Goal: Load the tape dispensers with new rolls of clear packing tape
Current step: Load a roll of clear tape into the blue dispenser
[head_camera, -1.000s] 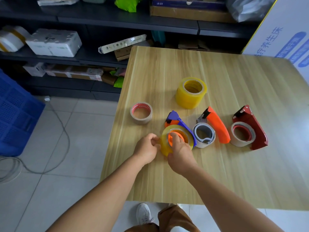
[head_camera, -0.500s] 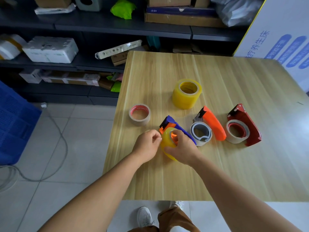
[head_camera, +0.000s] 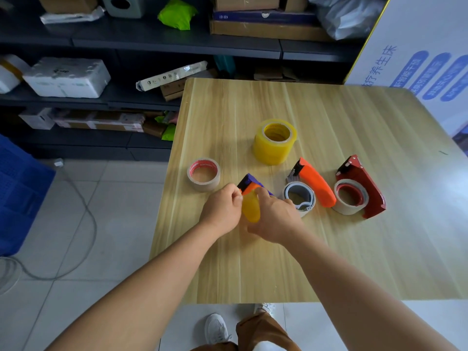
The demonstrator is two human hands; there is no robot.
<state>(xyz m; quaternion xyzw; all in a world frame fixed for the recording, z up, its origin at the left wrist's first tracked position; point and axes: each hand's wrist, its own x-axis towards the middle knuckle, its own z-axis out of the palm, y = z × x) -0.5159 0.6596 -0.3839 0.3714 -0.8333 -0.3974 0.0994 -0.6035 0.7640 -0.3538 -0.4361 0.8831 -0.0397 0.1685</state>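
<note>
Dark metal shelving (head_camera: 152, 44) packed with boxes backs a pale wooden table (head_camera: 354, 249) whose left edge drops to grey floor tiles (head_camera: 76, 249). Near that edge, the left hand (head_camera: 222, 209) and right hand (head_camera: 276, 219) meet, both clasping a yellowish clear tape roll (head_camera: 250, 206) tipped on edge against a blue-and-orange dispenser (head_camera: 249, 182); the left fingers seem to pinch its rim. Beside them lie an orange dispenser (head_camera: 316, 183) and a red dispenser (head_camera: 362, 186), a thick yellow tape roll (head_camera: 274, 141) behind, a brown tape roll (head_camera: 203, 174) to the left. Bare tabletop spreads right and near.
</note>
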